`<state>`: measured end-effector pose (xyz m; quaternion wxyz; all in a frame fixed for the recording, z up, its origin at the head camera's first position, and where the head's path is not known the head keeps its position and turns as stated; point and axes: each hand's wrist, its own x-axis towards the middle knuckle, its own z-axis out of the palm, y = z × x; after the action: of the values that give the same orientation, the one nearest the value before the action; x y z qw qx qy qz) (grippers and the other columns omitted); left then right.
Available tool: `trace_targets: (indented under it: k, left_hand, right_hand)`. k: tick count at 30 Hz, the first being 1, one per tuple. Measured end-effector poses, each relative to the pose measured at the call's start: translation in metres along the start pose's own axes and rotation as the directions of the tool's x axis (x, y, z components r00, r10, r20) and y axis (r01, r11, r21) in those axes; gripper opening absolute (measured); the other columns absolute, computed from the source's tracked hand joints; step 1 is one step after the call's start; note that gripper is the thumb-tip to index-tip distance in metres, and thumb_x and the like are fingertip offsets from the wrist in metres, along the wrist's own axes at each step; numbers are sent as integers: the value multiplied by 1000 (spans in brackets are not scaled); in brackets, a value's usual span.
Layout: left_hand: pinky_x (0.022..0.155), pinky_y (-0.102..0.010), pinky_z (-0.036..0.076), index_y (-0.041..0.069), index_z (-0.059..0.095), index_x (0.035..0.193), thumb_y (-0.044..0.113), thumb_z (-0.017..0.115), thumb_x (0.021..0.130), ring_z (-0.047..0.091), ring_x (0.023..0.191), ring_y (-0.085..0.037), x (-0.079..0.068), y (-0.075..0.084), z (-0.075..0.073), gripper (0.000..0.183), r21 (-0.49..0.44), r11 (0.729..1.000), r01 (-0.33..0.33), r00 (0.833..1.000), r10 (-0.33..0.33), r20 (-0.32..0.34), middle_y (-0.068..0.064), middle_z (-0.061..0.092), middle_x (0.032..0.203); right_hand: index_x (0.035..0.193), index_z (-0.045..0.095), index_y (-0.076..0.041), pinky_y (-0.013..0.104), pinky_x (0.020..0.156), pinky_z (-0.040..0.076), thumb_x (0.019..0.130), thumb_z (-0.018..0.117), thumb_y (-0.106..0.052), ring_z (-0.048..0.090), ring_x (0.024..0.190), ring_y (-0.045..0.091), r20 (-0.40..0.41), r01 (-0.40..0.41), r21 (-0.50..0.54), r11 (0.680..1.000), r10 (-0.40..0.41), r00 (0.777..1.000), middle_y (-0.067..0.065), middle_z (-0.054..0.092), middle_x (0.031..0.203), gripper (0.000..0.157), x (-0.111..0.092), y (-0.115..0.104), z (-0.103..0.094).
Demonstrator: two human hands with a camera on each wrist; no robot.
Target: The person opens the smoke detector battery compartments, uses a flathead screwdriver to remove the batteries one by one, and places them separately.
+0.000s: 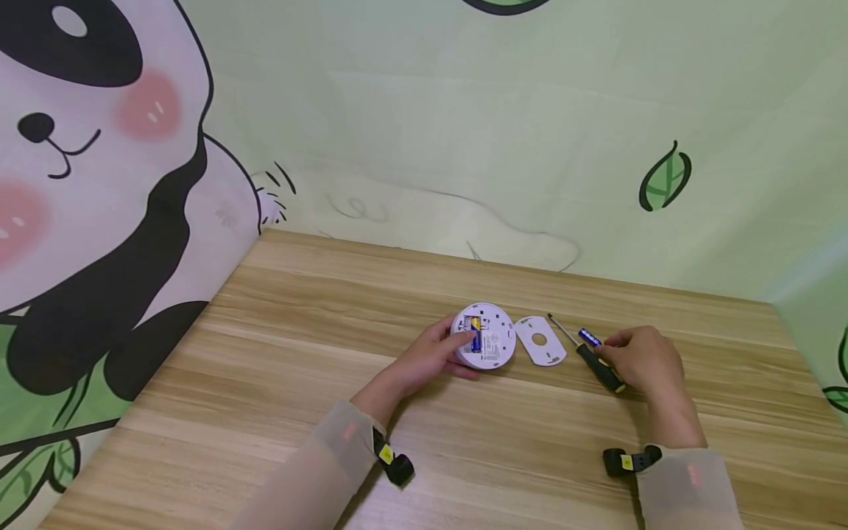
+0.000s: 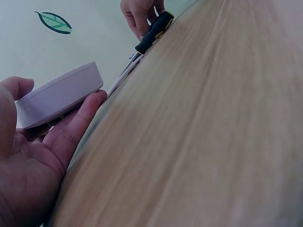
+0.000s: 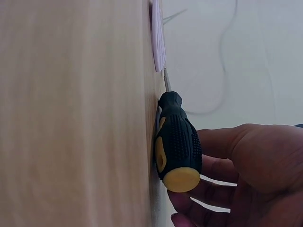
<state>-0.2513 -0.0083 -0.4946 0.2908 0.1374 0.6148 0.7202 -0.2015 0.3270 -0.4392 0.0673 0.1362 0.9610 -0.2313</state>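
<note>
My left hand (image 1: pixel 433 355) grips a round white smoke alarm (image 1: pixel 498 340), its back turned up, just above the table. The thumb lies over the battery bay, where a blue and yellow battery (image 1: pixel 476 324) shows. In the left wrist view, fingers support the smoke alarm (image 2: pixel 64 97) from beneath. At the right, my right hand (image 1: pixel 645 358) pinches the end of a blue battery (image 1: pixel 587 336); in the right wrist view the screwdriver hides that grip. A screwdriver (image 1: pixel 599 368) with a black and yellow handle lies beside these fingers.
A white mounting plate (image 1: pixel 539 340) with a central hole lies between the smoke alarm and the screwdriver. The wood-grain table (image 1: pixel 318 309) ends against a pale green printed backdrop (image 1: pixel 424 132). A large panda drawing (image 1: pixel 99 221) covers the left side.
</note>
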Motion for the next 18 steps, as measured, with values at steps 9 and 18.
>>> trace_targets:
  k: [9,18]
  left_hand:
    - [88,-47,67,7,37,157,20,49,110,76,96,-28,0,0,1,51,-4,1000,-8,1000,8,2,-28,63,131]
    - [89,-46,67,7,36,157,20,49,110,76,95,-27,0,1,1,51,-9,1000,-8,1000,8,3,-28,62,131]
  right_hand:
    - [116,75,-3,33,66,43,97,67,-37,62,93,35,-11,12,-1,1000,-12,1000,25,72,116,40,1,2,1]
    - [122,72,-1,34,67,44,98,64,-40,64,99,39,-14,3,6,1000,-3,1000,26,71,120,46,2,2,1]
